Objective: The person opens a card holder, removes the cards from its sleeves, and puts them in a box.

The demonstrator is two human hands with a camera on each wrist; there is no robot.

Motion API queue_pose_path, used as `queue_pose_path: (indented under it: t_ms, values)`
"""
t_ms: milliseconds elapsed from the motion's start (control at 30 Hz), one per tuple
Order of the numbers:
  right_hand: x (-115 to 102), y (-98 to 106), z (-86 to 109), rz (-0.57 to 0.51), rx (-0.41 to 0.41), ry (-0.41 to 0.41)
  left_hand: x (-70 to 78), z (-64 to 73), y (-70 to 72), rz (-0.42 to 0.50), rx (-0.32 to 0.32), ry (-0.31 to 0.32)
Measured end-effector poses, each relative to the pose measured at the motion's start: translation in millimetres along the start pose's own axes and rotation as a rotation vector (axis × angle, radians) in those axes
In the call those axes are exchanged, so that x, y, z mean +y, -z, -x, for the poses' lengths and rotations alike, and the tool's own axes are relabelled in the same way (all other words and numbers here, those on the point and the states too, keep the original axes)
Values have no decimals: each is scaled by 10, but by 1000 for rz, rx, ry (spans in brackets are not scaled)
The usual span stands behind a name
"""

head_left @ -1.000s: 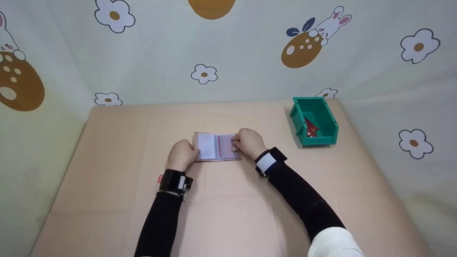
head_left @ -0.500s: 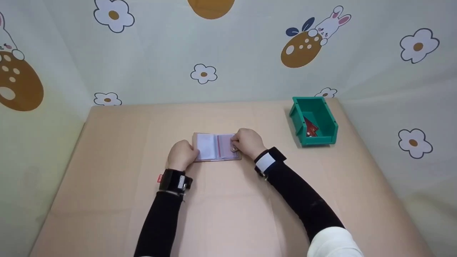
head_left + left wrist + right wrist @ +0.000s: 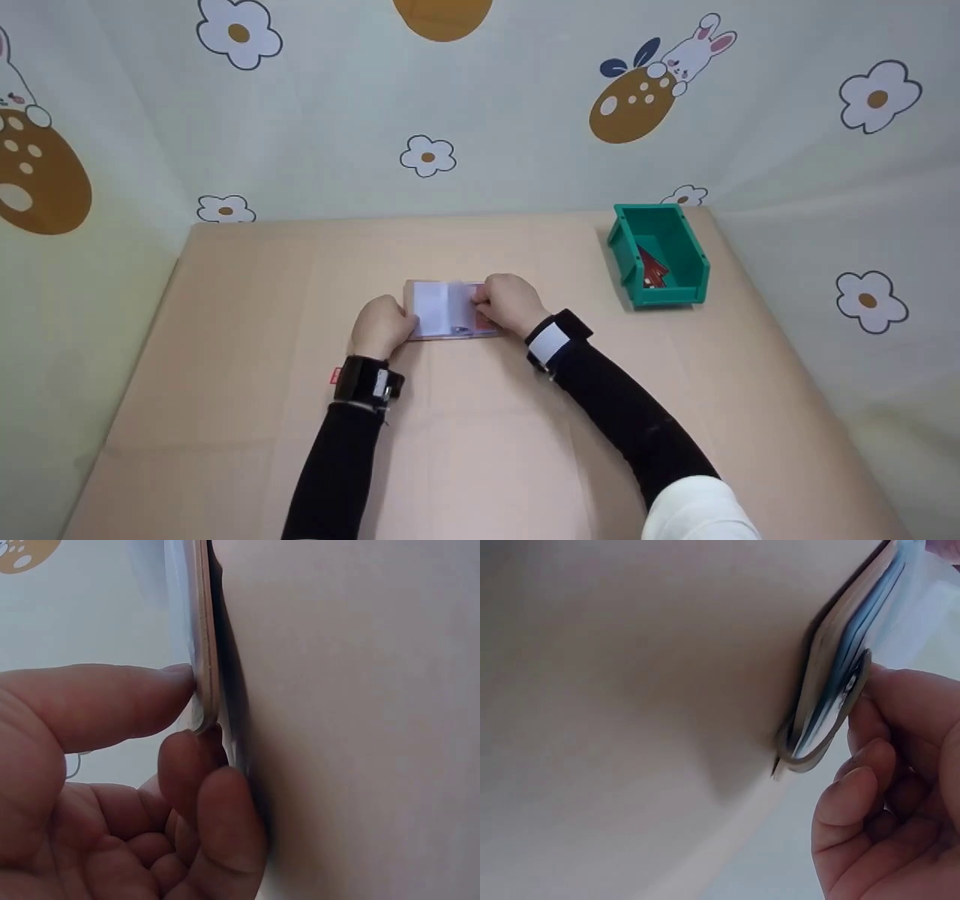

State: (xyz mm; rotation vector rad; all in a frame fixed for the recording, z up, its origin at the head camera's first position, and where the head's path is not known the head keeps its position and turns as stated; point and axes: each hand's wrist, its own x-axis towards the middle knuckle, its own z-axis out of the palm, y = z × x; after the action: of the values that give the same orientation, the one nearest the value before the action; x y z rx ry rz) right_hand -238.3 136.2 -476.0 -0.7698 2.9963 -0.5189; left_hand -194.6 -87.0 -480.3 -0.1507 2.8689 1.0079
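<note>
A small card holder [image 3: 429, 309] lies spread on the table, with clear plastic sleeves inside and a tan cover. My left hand [image 3: 379, 328] pinches its left edge; in the left wrist view the thumb presses the sleeve side and curled fingers lie at the cover's edge [image 3: 208, 652]. With thumb and forefinger, my right hand [image 3: 511, 304] pinches a clear plastic sleeve [image 3: 460, 309], lifted from the right half. Something red [image 3: 484, 321] shows beneath it. In the right wrist view a strap [image 3: 832, 739] with a metal snap curves round the card holder's end, beside the right fingers.
At the back right of the table [image 3: 480, 435] stands a green plastic bin [image 3: 679, 294]. Red cards [image 3: 652, 268] lie inside it, against its left wall. Patterned cloth walls [image 3: 330, 112] rise behind and at both sides.
My right hand has moved slightly left, drawing up the clear sleeve from the right half and exposing red beneath. The left hand stays in place on the card holder.
</note>
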Motion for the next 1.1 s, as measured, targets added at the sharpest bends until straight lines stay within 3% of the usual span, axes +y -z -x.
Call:
queue_pose_path:
  t_ms: [367, 633, 833, 1100]
  values:
    - [-92, -49, -68, -25, -15, 64, -2, 4, 7, 1, 4, -4]
    - [-184, -99, -119, 16, -40, 41, -13, 7, 6, 15, 10, -21]
    - [-219, -117, -108, 72, -1, -23, -16, -7, 1, 24, 8, -22]
    - [-194, -131, -117, -3, -8, 31, -29, -17, 2, 32, -16, -4]
